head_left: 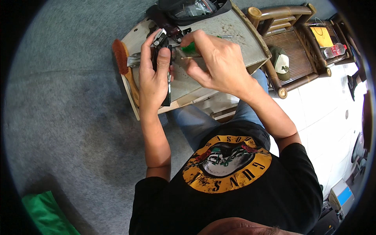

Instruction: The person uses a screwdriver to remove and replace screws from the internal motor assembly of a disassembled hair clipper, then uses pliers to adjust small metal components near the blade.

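Observation:
My left hand (154, 84) is closed around a slim black device (166, 100) with a silver metal piece at its far end. The thumb presses along its side, and much of it is hidden by the fingers. My right hand (223, 58) hovers just right of it, index finger and thumb bent and apart, with no held thing visible between them. Beyond that gap shows a green handle (189, 48), partly covered by the index finger. A dark maroon tool (160, 18) with a black and metal end lies beyond my left hand.
The small worktable (250, 49) carries a wooden-handled brush (132, 84) at its left edge, a metal piece (133, 60) and a black pouch (196, 17) of plastic-wrapped items. Brown crumbs lie on top. A bamboo chair (291, 51) with a cap (281, 62) stands right.

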A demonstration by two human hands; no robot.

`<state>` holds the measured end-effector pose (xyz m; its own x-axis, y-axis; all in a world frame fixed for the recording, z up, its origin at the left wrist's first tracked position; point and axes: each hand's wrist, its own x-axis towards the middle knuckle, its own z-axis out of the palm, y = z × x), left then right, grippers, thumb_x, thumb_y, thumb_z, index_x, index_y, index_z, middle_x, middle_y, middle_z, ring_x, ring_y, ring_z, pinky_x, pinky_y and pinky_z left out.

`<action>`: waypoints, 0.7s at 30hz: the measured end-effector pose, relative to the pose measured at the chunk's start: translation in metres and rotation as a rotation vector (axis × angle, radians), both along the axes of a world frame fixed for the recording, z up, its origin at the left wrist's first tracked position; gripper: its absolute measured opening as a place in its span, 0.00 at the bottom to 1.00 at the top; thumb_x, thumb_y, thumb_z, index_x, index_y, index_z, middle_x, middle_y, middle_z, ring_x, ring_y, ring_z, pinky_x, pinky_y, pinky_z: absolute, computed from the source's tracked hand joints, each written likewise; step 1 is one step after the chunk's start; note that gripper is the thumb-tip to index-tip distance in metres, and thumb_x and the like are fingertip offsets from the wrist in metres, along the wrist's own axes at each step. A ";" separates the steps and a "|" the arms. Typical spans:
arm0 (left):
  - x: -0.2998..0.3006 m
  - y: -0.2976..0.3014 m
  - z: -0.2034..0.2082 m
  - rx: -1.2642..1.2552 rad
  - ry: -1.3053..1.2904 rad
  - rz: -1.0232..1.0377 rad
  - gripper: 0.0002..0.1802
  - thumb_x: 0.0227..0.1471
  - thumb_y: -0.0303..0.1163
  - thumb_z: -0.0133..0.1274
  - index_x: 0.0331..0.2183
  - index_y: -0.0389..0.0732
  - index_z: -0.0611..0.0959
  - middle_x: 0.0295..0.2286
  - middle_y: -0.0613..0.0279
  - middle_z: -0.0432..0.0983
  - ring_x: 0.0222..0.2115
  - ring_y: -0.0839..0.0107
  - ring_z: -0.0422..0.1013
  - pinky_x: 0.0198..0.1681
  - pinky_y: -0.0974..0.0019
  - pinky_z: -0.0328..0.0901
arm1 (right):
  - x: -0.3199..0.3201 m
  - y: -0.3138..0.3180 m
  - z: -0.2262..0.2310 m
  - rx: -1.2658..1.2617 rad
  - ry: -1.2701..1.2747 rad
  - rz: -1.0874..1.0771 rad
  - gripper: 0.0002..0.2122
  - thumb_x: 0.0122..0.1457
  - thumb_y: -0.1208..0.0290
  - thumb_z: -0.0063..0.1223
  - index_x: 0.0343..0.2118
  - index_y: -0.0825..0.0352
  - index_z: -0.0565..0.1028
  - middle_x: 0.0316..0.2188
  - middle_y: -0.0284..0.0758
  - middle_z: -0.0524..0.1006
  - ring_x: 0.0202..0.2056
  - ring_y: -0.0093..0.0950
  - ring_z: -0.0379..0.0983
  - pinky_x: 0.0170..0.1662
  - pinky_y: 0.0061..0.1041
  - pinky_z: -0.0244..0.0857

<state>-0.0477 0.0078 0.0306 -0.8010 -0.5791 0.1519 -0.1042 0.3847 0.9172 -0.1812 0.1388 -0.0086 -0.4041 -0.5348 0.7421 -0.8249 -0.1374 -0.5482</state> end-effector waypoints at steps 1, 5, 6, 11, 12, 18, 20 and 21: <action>0.001 0.000 0.002 -0.076 -0.026 0.003 0.29 0.69 0.49 0.52 0.63 0.44 0.72 0.33 0.67 0.77 0.30 0.79 0.72 0.31 0.70 0.69 | -0.001 0.003 0.001 0.023 -0.023 -0.006 0.11 0.56 0.72 0.58 0.40 0.65 0.73 0.27 0.36 0.79 0.27 0.40 0.79 0.29 0.37 0.72; -0.002 -0.001 -0.004 -0.667 -0.061 0.010 0.32 0.64 0.51 0.58 0.63 0.48 0.73 0.41 0.56 0.75 0.40 0.59 0.77 0.43 0.54 0.72 | -0.011 0.014 0.007 0.012 0.015 -0.053 0.09 0.57 0.73 0.55 0.39 0.65 0.70 0.27 0.37 0.77 0.29 0.40 0.78 0.30 0.38 0.70; -0.003 0.006 0.000 -0.693 -0.159 0.036 0.32 0.61 0.51 0.60 0.62 0.50 0.74 0.43 0.53 0.72 0.40 0.55 0.78 0.43 0.53 0.73 | -0.018 0.013 0.004 0.007 0.038 -0.080 0.08 0.58 0.72 0.55 0.39 0.65 0.70 0.27 0.37 0.76 0.29 0.40 0.77 0.30 0.38 0.69; -0.006 0.010 -0.003 -0.785 -0.148 0.105 0.32 0.62 0.51 0.59 0.62 0.49 0.75 0.42 0.54 0.74 0.42 0.55 0.78 0.42 0.52 0.73 | -0.035 0.003 -0.012 -0.051 0.264 -0.127 0.07 0.61 0.70 0.60 0.38 0.63 0.73 0.26 0.34 0.74 0.30 0.36 0.76 0.30 0.36 0.70; -0.004 0.006 -0.004 -0.799 -0.115 0.110 0.32 0.62 0.51 0.59 0.62 0.49 0.75 0.42 0.54 0.74 0.43 0.56 0.78 0.42 0.52 0.73 | -0.033 0.004 -0.011 -0.015 0.265 -0.129 0.07 0.60 0.69 0.60 0.38 0.63 0.74 0.26 0.33 0.74 0.30 0.35 0.77 0.30 0.35 0.70; 0.003 -0.011 -0.003 -0.129 0.000 0.005 0.29 0.71 0.50 0.47 0.62 0.42 0.74 0.32 0.62 0.80 0.25 0.79 0.74 0.24 0.73 0.69 | -0.022 0.011 -0.007 0.087 0.196 -0.092 0.08 0.57 0.69 0.63 0.40 0.59 0.79 0.25 0.30 0.75 0.30 0.31 0.78 0.30 0.33 0.72; 0.004 -0.011 -0.004 -0.051 0.024 -0.021 0.28 0.73 0.50 0.43 0.63 0.41 0.73 0.32 0.63 0.80 0.24 0.81 0.73 0.23 0.75 0.68 | -0.019 0.006 -0.006 0.018 0.179 -0.067 0.08 0.56 0.69 0.63 0.40 0.58 0.81 0.25 0.29 0.75 0.30 0.31 0.78 0.30 0.33 0.72; 0.004 -0.012 -0.005 -0.019 0.022 -0.039 0.28 0.73 0.50 0.43 0.63 0.41 0.73 0.32 0.63 0.80 0.24 0.81 0.73 0.23 0.74 0.68 | -0.019 0.004 -0.006 0.015 0.191 -0.062 0.09 0.56 0.69 0.63 0.40 0.58 0.81 0.25 0.29 0.75 0.30 0.30 0.78 0.30 0.33 0.72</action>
